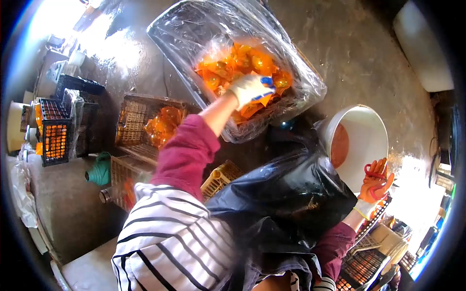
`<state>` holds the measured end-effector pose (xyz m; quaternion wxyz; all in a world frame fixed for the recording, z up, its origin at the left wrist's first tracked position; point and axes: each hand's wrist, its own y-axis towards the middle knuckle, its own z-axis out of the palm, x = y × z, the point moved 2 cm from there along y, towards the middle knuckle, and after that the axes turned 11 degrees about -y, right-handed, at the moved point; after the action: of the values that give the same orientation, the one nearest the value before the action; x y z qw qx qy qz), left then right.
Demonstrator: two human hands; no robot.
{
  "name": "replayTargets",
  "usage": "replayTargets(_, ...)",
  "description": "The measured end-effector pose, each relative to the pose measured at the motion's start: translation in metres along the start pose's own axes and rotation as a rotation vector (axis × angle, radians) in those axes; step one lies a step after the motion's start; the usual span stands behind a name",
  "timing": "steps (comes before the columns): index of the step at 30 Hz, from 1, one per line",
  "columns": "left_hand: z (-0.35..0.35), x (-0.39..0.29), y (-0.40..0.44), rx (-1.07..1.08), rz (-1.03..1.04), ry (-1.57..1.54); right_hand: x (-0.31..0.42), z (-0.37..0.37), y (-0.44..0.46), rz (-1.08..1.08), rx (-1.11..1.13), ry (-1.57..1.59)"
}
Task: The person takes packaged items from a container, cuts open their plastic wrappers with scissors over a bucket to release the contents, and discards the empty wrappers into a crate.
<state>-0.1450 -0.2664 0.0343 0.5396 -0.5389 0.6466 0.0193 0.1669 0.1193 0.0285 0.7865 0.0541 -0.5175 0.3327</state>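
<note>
My left hand (252,90), in a white glove with blue fingertips, reaches into a crate lined with clear plastic (179,29). Its fingers curl onto one of the orange mesh bags (245,60) piled inside; the grip is partly hidden. The bags hold round, yellowish-orange pieces that look like fruit. Out to the right, my right hand (376,184) wears an orange-palmed glove. Red handle loops of what appear to be scissors (373,195) sit around its fingers, with the blades not visible. That hand is beside a white bucket (361,128).
A crate (131,121) with another orange mesh bag (166,127) stands at the left, near green twine (99,169). Black crates (56,131) are farther left. Black plastic (286,194) covers my lap. More crates (361,266) stand at the lower right.
</note>
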Motion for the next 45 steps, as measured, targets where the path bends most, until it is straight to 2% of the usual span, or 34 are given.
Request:
replayTargets(1, -0.016, 0.025, 0.027, -0.019, 0.193, 0.075, 0.0, 0.0, -0.002, 0.009, -0.032, -0.001)
replayTargets(2, -0.035, 0.027, 0.023, -0.071, 0.301, -0.077, -0.001, -0.003, -0.002, 0.017, -0.016, 0.011)
replayTargets(3, -0.054, 0.031, 0.025, -0.226, 0.235, -0.046, 0.0, -0.006, 0.0, 0.024, -0.001, 0.022)
replayTargets(4, -0.072, -0.026, -0.029, -0.363, 0.034, 0.298, 0.0, -0.009, 0.001, 0.032, 0.014, 0.033)
replayTargets(6, -0.109, 0.008, 0.009, -0.619, 0.231, 0.851, 0.0, -0.011, 0.005, 0.044, 0.02, 0.041)
replayTargets(7, -0.117, 0.018, 0.016, -0.729, 0.186, 1.086, -0.001, -0.01, 0.007, 0.05, 0.022, 0.043)
replayTargets(8, -0.14, 0.068, 0.064, -0.8, 0.067, 1.124, 0.0, -0.004, 0.005, 0.065, 0.02, 0.044)
replayTargets(10, -0.159, 0.098, 0.083, -0.745, -0.128, 1.049, -0.001, -0.002, 0.005, 0.1, 0.097, 0.029)
replayTargets(11, -0.166, 0.105, 0.087, -0.622, -0.195, 0.936, 0.001, -0.002, 0.006, 0.11, 0.133, 0.021)
replayTargets(12, -0.164, 0.091, 0.076, -0.499, -0.26, 0.823, 0.001, 0.003, 0.005, 0.114, 0.076, 0.015)
replayTargets(15, -0.157, 0.036, 0.03, -0.422, -0.159, 0.694, -0.002, 0.001, 0.008, 0.136, 0.163, 0.02)
replayTargets(16, -0.157, 0.022, 0.021, -0.458, -0.097, 0.554, -0.004, 0.003, 0.008, 0.119, 0.099, -0.008)
replayTargets(17, -0.172, 0.037, 0.034, -0.458, -0.062, 0.315, -0.005, 0.006, 0.006, 0.12, 0.085, -0.029)
replayTargets(19, -0.15, 0.008, -0.016, -0.427, -0.059, -0.477, -0.001, 0.017, -0.002, 0.121, 0.057, -0.075)
replayTargets(20, -0.154, 0.022, -0.02, -0.283, -0.011, -0.646, -0.003, 0.013, 0.0, 0.127, 0.105, -0.074)
replayTargets(21, -0.152, 0.033, -0.018, -0.247, 0.183, -0.625, -0.006, 0.003, 0.005, 0.131, 0.151, -0.075)
replayTargets(23, -0.128, 0.008, -0.06, -0.188, 0.313, -0.608, -0.008, 0.004, 0.002, 0.085, 0.193, -0.112)
replayTargets(25, -0.118, -0.013, -0.088, -0.178, 0.522, -0.364, -0.01, 0.018, -0.01, -0.012, 0.184, -0.189)
replayTargets(26, -0.114, -0.022, -0.099, -0.171, 0.623, -0.24, -0.01, 0.009, -0.004, 0.025, 0.284, -0.18)
replayTargets(28, -0.12, -0.029, -0.104, -0.223, 0.917, 0.031, -0.013, -0.007, 0.004, 0.044, 0.379, -0.098)
replayTargets(29, -0.136, -0.022, -0.097, -0.223, 1.164, 0.246, -0.015, -0.014, 0.007, 0.053, 0.396, -0.073)
replayTargets(30, -0.161, 0.006, -0.076, -0.453, 0.68, 0.334, -0.017, -0.018, 0.009, 0.063, 0.413, -0.048)
replayTargets(32, -0.194, 0.014, -0.071, -0.628, 0.449, 0.183, -0.018, -0.02, 0.014, 0.086, 0.393, -0.037)
replayTargets(35, -0.218, 0.013, -0.076, -0.786, 0.166, 0.314, -0.015, -0.008, 0.009, 0.113, 0.435, -0.088)
replayTargets(36, -0.222, 0.015, -0.081, -0.836, 0.062, 0.357, -0.015, -0.004, 0.007, 0.14, 0.365, -0.13)
replayTargets(38, -0.228, 0.017, -0.085, -0.935, -0.007, 0.436, -0.016, 0.007, 0.007, 0.186, 0.227, -0.211)
replayTargets(41, -0.228, 0.012, -0.082, -1.065, 0.114, 0.548, -0.016, 0.012, 0.003, 0.115, 0.168, -0.315)
replayTargets(43, -0.206, -0.003, -0.086, -1.147, 0.492, 0.448, -0.016, 0.014, 0.002, 0.079, 0.17, -0.402)
replayTargets(44, -0.17, -0.011, -0.095, -1.25, 0.704, 0.407, -0.017, 0.016, 0.002, 0.063, 0.175, -0.448)
replayTargets(45, -0.135, -0.034, -0.116, -1.134, 0.559, 0.377, -0.018, 0.016, 0.001, 0.074, 0.162, -0.476)
